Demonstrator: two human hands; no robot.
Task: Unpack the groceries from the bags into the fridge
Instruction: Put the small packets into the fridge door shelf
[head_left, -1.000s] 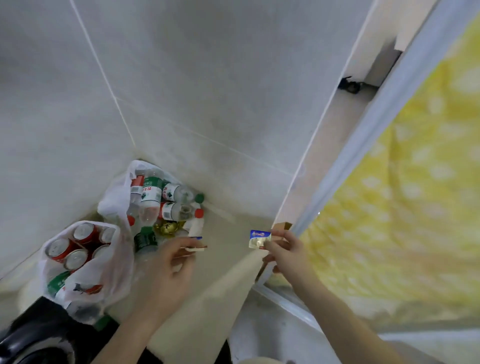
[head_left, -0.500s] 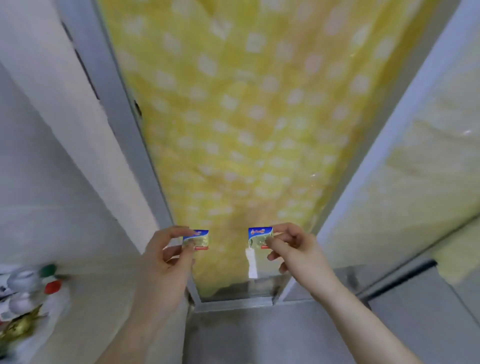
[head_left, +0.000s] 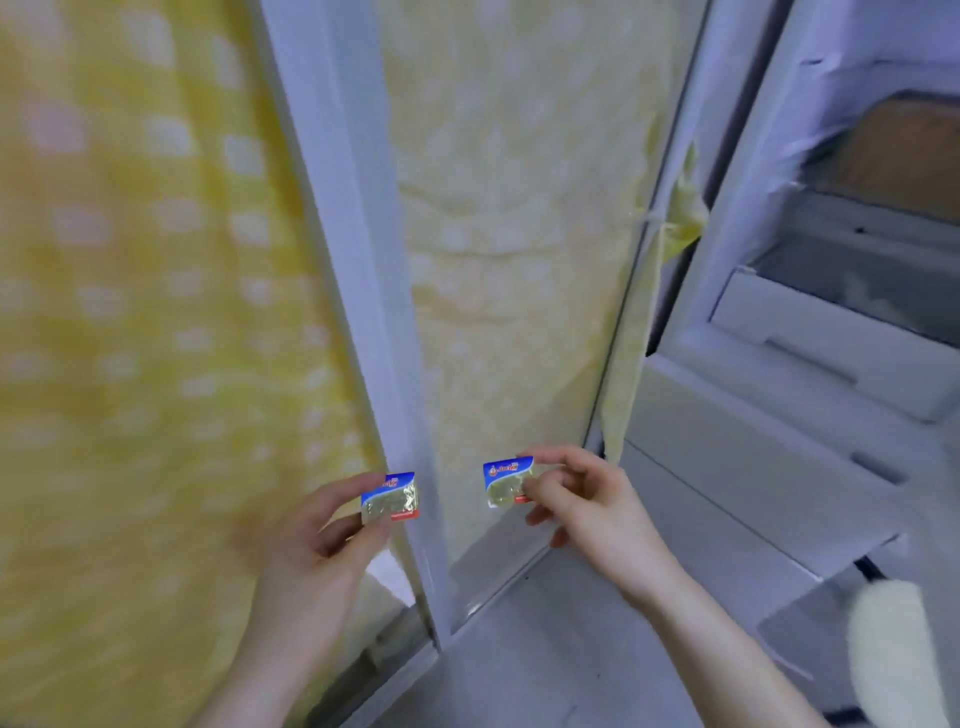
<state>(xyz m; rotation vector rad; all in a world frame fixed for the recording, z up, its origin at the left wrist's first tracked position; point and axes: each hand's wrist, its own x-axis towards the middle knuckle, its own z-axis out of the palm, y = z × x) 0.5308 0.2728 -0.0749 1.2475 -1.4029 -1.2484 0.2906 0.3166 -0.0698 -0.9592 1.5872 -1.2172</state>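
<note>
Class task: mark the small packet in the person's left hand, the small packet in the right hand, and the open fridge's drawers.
left packet (head_left: 390, 498), head view, on its foil middle
right packet (head_left: 505, 482), head view, on its front face
fridge drawers (head_left: 810, 332), head view, on one white drawer front

Your left hand: bare, no glove, ring or watch, and the forearm behind it is unsleeved down to the frame's lower edge. Your right hand: likewise bare, nothing on fingers or wrist, with an uncovered forearm behind it. Nails on both are short and unpainted.
</note>
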